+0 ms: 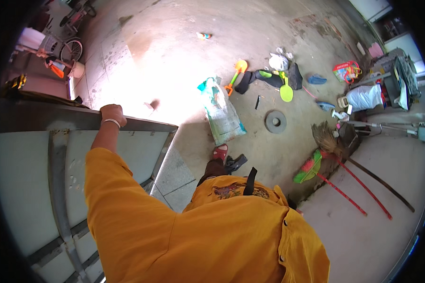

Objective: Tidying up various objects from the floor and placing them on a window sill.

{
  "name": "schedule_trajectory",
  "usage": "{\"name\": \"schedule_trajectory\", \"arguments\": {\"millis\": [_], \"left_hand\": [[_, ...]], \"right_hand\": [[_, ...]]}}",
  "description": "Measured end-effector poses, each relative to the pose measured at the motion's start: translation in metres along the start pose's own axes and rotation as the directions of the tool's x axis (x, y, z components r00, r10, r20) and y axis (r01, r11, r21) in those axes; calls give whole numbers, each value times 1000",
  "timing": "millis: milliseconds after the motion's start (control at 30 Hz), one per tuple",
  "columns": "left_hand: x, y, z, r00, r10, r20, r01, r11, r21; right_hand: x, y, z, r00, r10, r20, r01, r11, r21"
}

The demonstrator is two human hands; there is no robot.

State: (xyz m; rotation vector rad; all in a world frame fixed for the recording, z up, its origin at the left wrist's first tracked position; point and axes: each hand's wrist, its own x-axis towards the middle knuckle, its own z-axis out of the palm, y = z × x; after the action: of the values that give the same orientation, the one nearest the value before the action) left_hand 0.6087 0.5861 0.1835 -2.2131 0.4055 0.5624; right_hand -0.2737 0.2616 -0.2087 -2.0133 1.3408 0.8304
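Note:
My left hand (112,114), with a pale bangle (112,122) at the wrist, is closed over the edge of a metal-framed door (141,122). The door's panels are pale, with dark steel bars across them. Of my right hand (299,212) only a sliver seems to show beside my yellow top; the sleeve hides the rest. A printed woven sack (225,116) lies on the concrete floor just beyond my foot, which wears a red shoe (220,152). To the right of the sack lies a grey ring-shaped disc (269,123).
Brooms (326,138) and a green-and-red brush head (310,166) lean on the right wall. A toy shovel (239,69), a yellow-green paddle (286,92), dark cloth (246,83) and blue shoes (317,79) litter the floor. A bicycle (71,49) stands at far left.

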Motion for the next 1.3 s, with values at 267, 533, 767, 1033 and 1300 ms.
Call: {"name": "schedule_trajectory", "arguments": {"millis": [267,533,767,1033,1300], "left_hand": [[-24,29,-4,987,94,-126,-84,993,87],[-83,94,-6,994,74,-77,-74,997,11],[-133,135,-18,975,150,-162,-139,987,80],[-139,145,-12,979,136,-149,-126,989,77],[-106,114,-17,982,109,-154,-100,993,64]], "right_hand": [[48,-49,-71,991,-137,-9,137,990,21],[-43,-130,-235,998,-24,-51,47,858,512],[-18,9,-198,889,353,292,-421,375,826],[-20,-14,-176,866,375,331,-480,438,760],[-51,-80,-200,936,289,202,-345,630,696]]}}
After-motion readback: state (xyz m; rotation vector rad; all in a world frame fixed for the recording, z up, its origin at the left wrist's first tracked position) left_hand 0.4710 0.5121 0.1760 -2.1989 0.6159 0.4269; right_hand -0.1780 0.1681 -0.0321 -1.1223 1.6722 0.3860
